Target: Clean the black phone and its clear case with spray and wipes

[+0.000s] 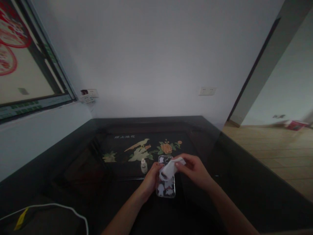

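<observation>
A clear phone case [166, 192] with white cartoon shapes on it is in front of me, above the dark table. My left hand [151, 179] grips it by its left edge, thumb over the upper face. My right hand [195, 169] pinches a crumpled white tissue [170, 169] between thumb and fingers. The tissue lies across the middle of the case and hides part of it. Just left of the case a small clear bottle [144, 166] with a white cap stands upright, touched by neither hand.
The black table [200, 209] has a bird-and-flower picture [140, 150] on its top. A white cable [61, 205] with a yellow tag [21, 219] lies at the lower left. The wall behind carries sockets [207, 91], and a window [29, 65] is at the left.
</observation>
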Available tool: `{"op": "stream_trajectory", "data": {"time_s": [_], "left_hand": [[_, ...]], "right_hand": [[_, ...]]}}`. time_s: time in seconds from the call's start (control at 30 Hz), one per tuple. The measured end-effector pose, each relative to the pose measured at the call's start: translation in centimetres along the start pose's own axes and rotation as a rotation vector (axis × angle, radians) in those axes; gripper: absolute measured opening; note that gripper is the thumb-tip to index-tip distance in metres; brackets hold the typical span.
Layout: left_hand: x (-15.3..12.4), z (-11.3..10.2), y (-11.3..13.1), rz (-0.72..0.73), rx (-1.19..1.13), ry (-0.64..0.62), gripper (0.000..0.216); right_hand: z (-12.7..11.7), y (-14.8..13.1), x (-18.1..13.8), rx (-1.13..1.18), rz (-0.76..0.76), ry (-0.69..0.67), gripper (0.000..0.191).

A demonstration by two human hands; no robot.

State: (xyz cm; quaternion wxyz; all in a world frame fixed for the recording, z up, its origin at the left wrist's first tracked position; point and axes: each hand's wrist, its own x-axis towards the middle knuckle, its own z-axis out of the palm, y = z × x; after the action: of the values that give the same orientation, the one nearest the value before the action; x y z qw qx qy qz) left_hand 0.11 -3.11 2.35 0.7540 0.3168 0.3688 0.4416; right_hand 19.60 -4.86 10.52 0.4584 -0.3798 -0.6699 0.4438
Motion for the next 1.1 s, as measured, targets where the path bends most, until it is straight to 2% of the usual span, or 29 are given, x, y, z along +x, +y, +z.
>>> {"op": "stream_trajectory", "data": {"time_s": [0.1,0.17,0.2,0.3,0.47,0.57,0.63,0.7,0.83,0.93,1.03,1.1], "left_hand": [[0.0,0.1,0.2,-0.019,-0.023,0.001,0.038],[0.0,0.1,0.3,-0.020,-0.033,0.002,0.035],[0.0,0.1,0.4,-0.022,-0.038,0.002,0.034],[-0.1,0.3,0.5,-0.016,-0.047,-0.002,0.032],[-0.4,0.5,0.8,-0.007,-0.050,0.007,0.033],[-0.2,0.4,0.7,0.015,-0.075,0.011,0.034],[0.0,0.2,0.6,0.009,-0.084,0.007,0.034],[0.1,0.1,0.6,0.026,-0.068,0.021,0.034],[-0.4,0.4,0.9,0.100,0.042,0.101,0.037],[-1.3,0.8,1.2,0.126,0.079,0.077,0.045],[-1.6,1.0,1.1,0.123,0.076,0.083,0.056],[-1.5,0.8,0.9,0.053,0.041,0.069,0.053]], "right_hand": [[0.4,3.1,1.4,0.021,-0.075,0.267,0.029],[0.8,5.0,1.6,-0.049,-0.132,0.458,0.027],[1.0,5.8,1.6,-0.101,-0.153,0.508,0.026],[1.5,7.3,1.3,-0.218,-0.200,0.498,0.023],[1.9,7.3,0.5,-0.438,-0.331,0.253,0.026],[2.1,6.8,-0.5,-0.488,-0.328,0.115,0.022],[2.2,6.5,-1.0,-0.417,-0.281,0.073,0.019],[2.3,6.3,-1.1,-0.288,-0.213,0.127,0.023],[2.4,6.3,-0.3,-0.006,-0.060,0.406,0.031],[2.1,6.6,0.6,0.074,0.009,0.563,0.032],[1.8,7.1,1.3,0.107,0.018,0.644,0.032],[1.7,7.4,1.5,0.142,0.008,0.663,0.032]]}}
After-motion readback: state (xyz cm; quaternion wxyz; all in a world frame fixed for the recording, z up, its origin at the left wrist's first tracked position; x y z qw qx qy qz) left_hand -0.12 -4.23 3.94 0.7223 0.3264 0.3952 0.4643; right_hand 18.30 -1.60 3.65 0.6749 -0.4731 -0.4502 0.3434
